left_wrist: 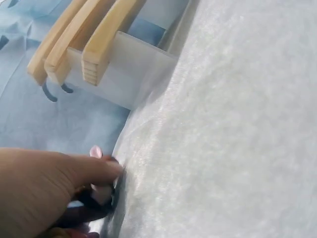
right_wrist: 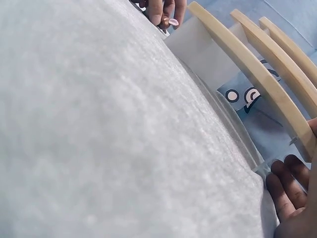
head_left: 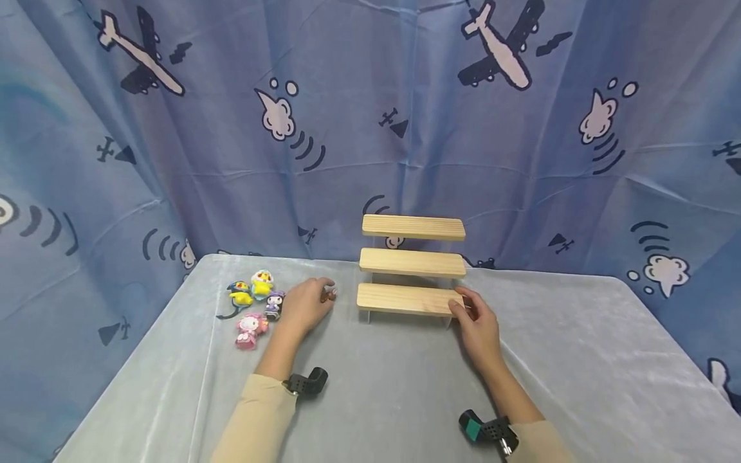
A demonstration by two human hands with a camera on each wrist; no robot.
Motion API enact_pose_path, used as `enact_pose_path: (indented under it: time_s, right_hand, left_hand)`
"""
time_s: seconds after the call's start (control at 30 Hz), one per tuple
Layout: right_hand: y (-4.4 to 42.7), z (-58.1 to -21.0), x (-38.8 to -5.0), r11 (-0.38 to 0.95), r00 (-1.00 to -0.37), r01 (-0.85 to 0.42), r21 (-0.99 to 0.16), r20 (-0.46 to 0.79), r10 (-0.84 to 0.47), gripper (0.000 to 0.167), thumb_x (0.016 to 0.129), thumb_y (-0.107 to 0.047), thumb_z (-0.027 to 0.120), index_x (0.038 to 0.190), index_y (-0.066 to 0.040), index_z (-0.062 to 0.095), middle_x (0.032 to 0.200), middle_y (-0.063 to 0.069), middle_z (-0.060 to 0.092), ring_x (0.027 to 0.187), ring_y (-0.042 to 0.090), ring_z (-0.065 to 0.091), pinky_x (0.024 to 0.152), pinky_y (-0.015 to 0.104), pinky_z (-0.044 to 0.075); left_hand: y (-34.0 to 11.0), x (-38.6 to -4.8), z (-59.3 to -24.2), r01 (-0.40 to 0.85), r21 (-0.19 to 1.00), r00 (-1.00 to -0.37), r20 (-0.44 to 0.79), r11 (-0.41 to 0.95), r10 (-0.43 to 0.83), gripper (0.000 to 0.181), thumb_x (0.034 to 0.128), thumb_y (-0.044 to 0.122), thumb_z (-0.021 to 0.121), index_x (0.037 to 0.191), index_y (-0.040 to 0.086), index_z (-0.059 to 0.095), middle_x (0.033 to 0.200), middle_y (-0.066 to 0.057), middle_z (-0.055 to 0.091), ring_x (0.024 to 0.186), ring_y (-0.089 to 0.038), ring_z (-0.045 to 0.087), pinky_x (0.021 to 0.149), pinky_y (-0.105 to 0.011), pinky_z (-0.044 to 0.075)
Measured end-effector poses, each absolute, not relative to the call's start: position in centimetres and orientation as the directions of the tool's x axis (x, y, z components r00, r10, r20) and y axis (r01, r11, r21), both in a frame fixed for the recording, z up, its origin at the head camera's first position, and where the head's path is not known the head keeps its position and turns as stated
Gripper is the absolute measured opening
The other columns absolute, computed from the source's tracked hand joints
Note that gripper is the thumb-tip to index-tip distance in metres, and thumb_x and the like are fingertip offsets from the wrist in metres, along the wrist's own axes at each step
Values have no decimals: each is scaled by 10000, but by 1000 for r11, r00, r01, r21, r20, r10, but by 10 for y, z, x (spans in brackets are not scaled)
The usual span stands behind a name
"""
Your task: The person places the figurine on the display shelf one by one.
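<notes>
Plush grey cloth (head_left: 399, 392), lower frame; three-tier stand (head_left: 408, 299), centre: grained wood planks (head_left: 412, 262), clear panels (left_wrist: 138, 67), nothing up yet, work seemingly early; right hand (head_left: 479, 331) gripping lowest plank's right end; left hand (head_left: 302, 305) narrowed; four glossy figurines (head_left: 262, 287), centre-left, likely left to do; small brownish figure (head_left: 329, 295), partly hidden, pinched in left hand

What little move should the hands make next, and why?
Maybe the left hand should lift the small figurine onto the lowest wooden shelf: it pinches the figurine just left of the tiered stand, and the right hand holds that shelf's right end.
</notes>
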State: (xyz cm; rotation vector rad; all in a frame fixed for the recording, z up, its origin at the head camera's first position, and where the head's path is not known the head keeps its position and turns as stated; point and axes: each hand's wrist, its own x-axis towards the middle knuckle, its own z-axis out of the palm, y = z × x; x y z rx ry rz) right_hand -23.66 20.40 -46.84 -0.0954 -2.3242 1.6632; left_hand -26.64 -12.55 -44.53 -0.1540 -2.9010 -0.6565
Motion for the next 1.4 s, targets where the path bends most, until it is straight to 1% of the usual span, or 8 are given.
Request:
enact_pose_path:
  time_s: [0.23,0.5,0.63,0.73,0.83,1.0,1.2,1.4]
  right_hand:
    - [203,-469,-237,358,-963,-95,-929,177,205,385,1002,-228,633,1366,-107,612,1262,185,646,883,-73,557,765,71,453]
    - [208,-470,-240,360,-957,-117,-925,202,208,394,1000,-195,633,1379,-94,600,1229,208,668,836,-95,559,736,75,458]
    - [208,-467,-237,369,-953,-135,-920,223,206,373,1001,-188,630,1359,-83,609,1209,226,675,841,-97,571,743,74,465]
    - [207,-467,-236,367,-953,-137,-920,223,205,367,1000,-179,628,1352,-73,609,1199,235,676,840,-92,577,740,79,472]
    - [205,-467,-236,363,-955,-134,-922,218,202,371,999,-176,627,1353,-67,606,1195,237,676,842,-87,581,743,82,475]
    - [203,-468,-240,379,-952,-141,-915,230,200,370,999,-207,626,1349,-87,608,1191,228,680,851,-76,577,748,85,467]
    - [203,-470,-239,395,-950,-135,-909,232,211,358,989,-174,633,1331,-74,618,1174,230,695,841,-77,574,738,83,461]
    - [203,-468,-237,404,-946,-137,-904,240,216,364,982,-172,635,1330,-66,615,1169,229,697,841,-76,569,737,80,452]
  left_hand:
    - [-127,-265,-439,158,676,-976,216,719,11,358,923,236,732,1260,122,690,1023,-66,793,986,-250,744,922,-452,564]
    - [-112,-271,-423,145,967,-989,141,210,32,436,978,122,667,1392,17,580,1218,-242,683,958,-263,761,826,-315,622]
    - [-104,-268,-419,97,995,-990,93,28,108,476,1019,81,585,1471,-20,476,1370,-295,560,1009,-253,747,880,-294,604]
    - [-100,-266,-418,43,997,-987,51,-60,150,467,1051,99,524,1494,-18,436,1449,-268,512,1029,-233,733,924,-300,588]
    - [-97,-265,-417,-30,990,-988,-8,-141,154,425,1068,103,480,1475,-12,437,1334,-247,554,968,-194,733,924,-314,591]
    - [-95,-265,-413,-104,971,-987,-74,-215,143,378,1077,117,456,1428,-17,412,1101,-102,553,892,-138,716,873,-311,612]
    - [-92,-262,-411,-124,966,-987,-96,-229,128,380,1086,120,414,1441,-14,397,1118,-99,569,908,-130,699,833,-275,601]
    - [-87,-261,-410,-133,962,-986,-102,-241,135,385,1061,105,445,1429,5,397,1084,-46,508,908,-141,566,817,-273,529]
